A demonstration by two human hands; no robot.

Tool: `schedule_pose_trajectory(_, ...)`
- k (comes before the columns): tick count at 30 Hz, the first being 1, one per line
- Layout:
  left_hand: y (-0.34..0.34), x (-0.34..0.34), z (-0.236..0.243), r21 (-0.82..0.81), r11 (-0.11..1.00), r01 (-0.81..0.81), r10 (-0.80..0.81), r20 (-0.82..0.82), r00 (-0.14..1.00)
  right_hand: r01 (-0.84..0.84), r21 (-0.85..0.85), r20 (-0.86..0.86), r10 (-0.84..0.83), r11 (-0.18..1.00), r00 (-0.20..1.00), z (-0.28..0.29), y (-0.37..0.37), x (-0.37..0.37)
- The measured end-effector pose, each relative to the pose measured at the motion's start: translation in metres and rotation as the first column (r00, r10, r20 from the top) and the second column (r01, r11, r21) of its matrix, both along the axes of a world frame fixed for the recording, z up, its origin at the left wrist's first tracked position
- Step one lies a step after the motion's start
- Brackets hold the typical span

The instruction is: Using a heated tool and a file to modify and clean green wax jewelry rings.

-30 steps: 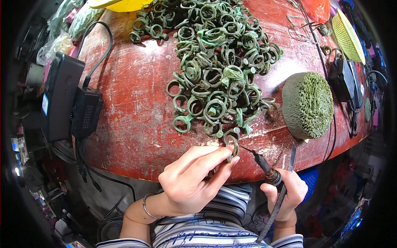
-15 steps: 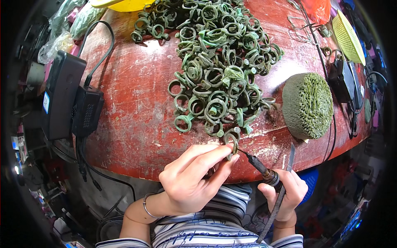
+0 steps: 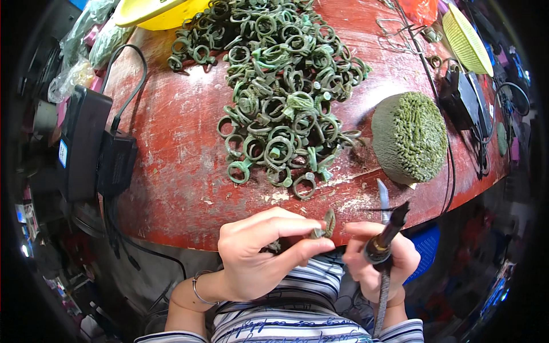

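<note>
Pinched between the thumb and forefinger of my left hand [image 3: 254, 251] is a green ring [image 3: 329, 223], tilted on edge. Something greenish also shows inside the palm, partly hidden by the fingers. My right hand [image 3: 386, 260] is closed around a dark pen-like tool [image 3: 388, 233] with a thin tip, apart from the ring. That same hand also holds a slim metal blade [image 3: 383, 197] with a rough grey handle running down past the wrist. Beyond my hands lies a heap of green rings [image 3: 286, 97], with a single ring [image 3: 304, 186] at its near edge.
A round, rough green block [image 3: 409, 137] stands right of the heap on the worn red table [image 3: 171, 171]. Black adapters and cables [image 3: 117, 160] sit at the left, with another black box [image 3: 463, 97] at right. A yellow basin [image 3: 171, 14] and a pale basket [image 3: 466, 40] are farther back.
The pen-like tool has drawn away from the ring and now points upward. My left hand has lowered slightly toward me and the ring is turned. The view has shifted a little.
</note>
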State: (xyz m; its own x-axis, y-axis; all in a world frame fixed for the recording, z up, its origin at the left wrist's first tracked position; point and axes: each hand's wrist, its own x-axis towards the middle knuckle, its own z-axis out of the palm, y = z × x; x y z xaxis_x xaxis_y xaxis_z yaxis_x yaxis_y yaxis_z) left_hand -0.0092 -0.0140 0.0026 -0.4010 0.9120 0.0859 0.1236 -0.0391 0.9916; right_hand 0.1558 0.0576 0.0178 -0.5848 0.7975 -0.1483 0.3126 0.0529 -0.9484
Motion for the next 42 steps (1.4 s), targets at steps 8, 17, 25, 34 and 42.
schedule_pose_trajectory(8, 0.001, 0.01, 0.015, -0.146, 0.981, 0.132, -0.032, 0.543, 0.839, -0.104, 0.136, -0.178, 0.128, 0.985, 0.976, 0.003, 0.002, -0.005)
schedule_pose_trajectory(17, 0.002, 0.005, 0.004, -0.002, 0.977, 0.212, -0.195, 0.383, 0.903, 0.054, -0.322, -0.221, -0.13, 0.945, 0.967, 0.008, -0.003, -0.001)
schedule_pose_trajectory(25, 0.008, 0.002, 0.009, 0.087, 0.968, 0.234, -0.25, 0.281, 0.927, -0.012, -0.623, -0.319, -0.24, 0.782, 0.917, 0.015, 0.0, -0.002)
schedule_pose_trajectory(34, 0.001, 0.005, 0.008, -0.034, 0.985, 0.171, -0.119, 0.59, 0.799, 0.048, -0.634, -0.244, -0.259, 0.772, 0.935, 0.015, 0.003, -0.001)
schedule_pose_trajectory(42, 0.01, 0.003, 0.015, -0.186, 0.978, 0.096, 0.063, 0.7, 0.711, 0.209, -0.503, -0.055, -0.273, 0.839, 0.96, 0.009, 0.009, -0.004)
